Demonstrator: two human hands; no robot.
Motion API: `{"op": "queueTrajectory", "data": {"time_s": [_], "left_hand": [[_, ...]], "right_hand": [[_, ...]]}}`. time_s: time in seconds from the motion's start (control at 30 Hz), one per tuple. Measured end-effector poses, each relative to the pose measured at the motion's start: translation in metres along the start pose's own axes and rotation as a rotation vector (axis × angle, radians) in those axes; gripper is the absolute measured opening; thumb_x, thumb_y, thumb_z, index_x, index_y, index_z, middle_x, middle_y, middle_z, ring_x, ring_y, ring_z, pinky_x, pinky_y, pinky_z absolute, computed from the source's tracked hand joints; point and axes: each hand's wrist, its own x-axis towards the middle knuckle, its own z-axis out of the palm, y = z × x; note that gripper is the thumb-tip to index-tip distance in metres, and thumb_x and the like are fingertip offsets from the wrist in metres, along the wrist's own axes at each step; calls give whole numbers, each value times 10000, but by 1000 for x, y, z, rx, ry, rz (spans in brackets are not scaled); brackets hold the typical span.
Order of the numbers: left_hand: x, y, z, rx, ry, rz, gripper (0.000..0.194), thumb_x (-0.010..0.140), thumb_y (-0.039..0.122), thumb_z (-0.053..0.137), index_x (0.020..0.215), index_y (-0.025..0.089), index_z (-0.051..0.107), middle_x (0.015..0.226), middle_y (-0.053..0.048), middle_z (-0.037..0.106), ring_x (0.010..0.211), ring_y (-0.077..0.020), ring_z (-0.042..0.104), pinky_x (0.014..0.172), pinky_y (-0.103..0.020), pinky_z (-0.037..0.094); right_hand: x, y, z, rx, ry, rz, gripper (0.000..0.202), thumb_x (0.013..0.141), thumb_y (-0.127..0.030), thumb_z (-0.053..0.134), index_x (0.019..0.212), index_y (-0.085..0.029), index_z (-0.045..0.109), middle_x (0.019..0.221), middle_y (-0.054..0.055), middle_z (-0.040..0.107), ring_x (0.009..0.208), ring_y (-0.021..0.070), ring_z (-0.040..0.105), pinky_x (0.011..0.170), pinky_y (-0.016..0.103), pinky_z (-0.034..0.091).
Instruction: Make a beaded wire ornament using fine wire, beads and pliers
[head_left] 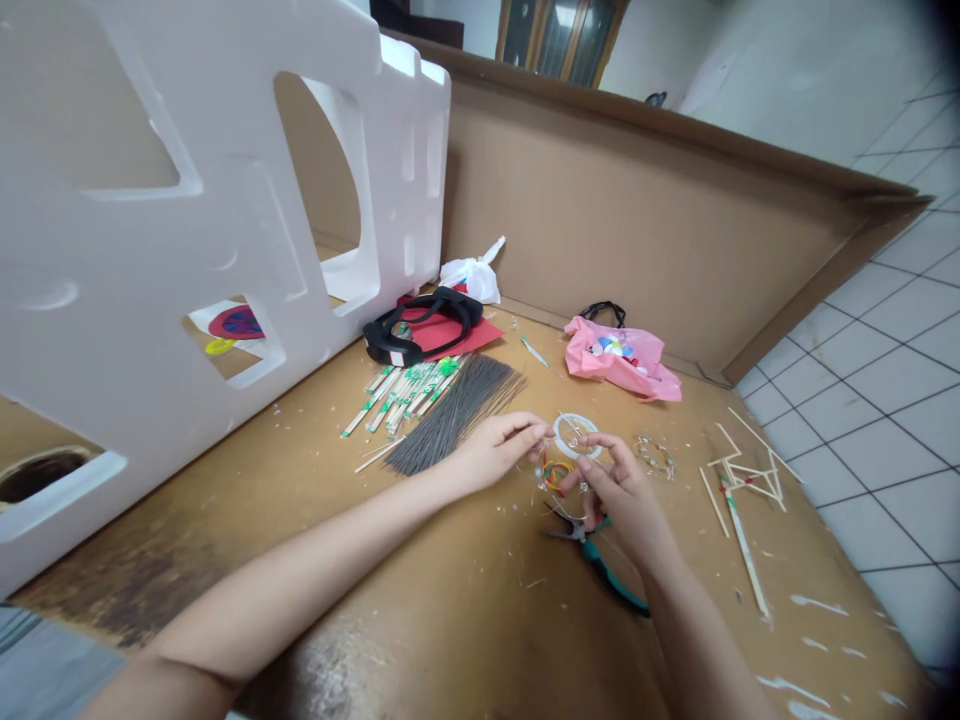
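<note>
My left hand (504,445) is closed, its thumb and fingertips pinching a thin strand with small clear and pinkish beads (538,478). The strand curves across to my right hand (619,482), whose fingers are bent around its other side; the exact grip there is partly hidden. Between my hands lie a white ring-shaped spool (562,447) and a bundle of red, yellow and green bands or cords (556,476). Pliers with teal handles (604,572) rest on the table under my right hand, their jaws pointing left.
Dark thin rods (450,415) and wrapped chopsticks (405,395) lie left of my hands. Behind are a black head strap (390,345), a white bag (474,277) and a pink bag (626,360). A beaded loop (656,457) and stick frame (754,480) lie right. A white plastic panel (225,130) stands left.
</note>
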Motion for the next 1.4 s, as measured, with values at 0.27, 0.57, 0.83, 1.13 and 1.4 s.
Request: {"op": "queueTrajectory", "data": {"time_s": [0.27, 0.57, 0.83, 1.13, 1.4], "left_hand": [[2, 2, -5, -194, -13, -144, 274, 800, 399, 571, 800, 125, 566, 615, 22, 556, 558, -64, 499, 579, -210, 411], [6, 1, -11, -192, 60, -110, 203, 801, 312, 584, 749, 116, 564, 615, 29, 535, 580, -57, 489, 620, -211, 411], [6, 0, -9, -400, 82, -163, 200, 842, 308, 550, 783, 130, 482, 720, -25, 622, 649, -90, 593, 600, -218, 461], [5, 2, -11, -270, 82, -132, 161, 811, 267, 575, 777, 114, 540, 703, -5, 592, 608, -71, 566, 595, -215, 459], [5, -1, -12, -251, 87, -139, 180, 810, 290, 577, 772, 119, 536, 628, 16, 563, 546, -70, 560, 577, -222, 461]], "right_hand": [[1, -1, -7, 66, -44, -33, 488, 756, -486, 601, 1130, -255, 388, 812, 10, 684, 428, 103, 555, 406, 224, 392], [2, -4, -14, 104, -104, 45, 484, 750, -464, 620, 1150, -212, 515, 1016, 98, 684, 508, 101, 572, 461, 242, 403], [2, -4, -12, 74, -115, 100, 464, 719, -453, 665, 1104, -209, 582, 1034, 81, 680, 541, 94, 581, 501, 241, 435], [4, 3, -14, 32, -123, 102, 414, 714, -400, 682, 1074, -214, 593, 923, 55, 696, 609, 111, 611, 524, 234, 437], [8, 9, -14, 51, -116, 8, 331, 752, -396, 646, 1006, -186, 616, 793, 32, 685, 652, 135, 622, 637, 290, 468]]}}
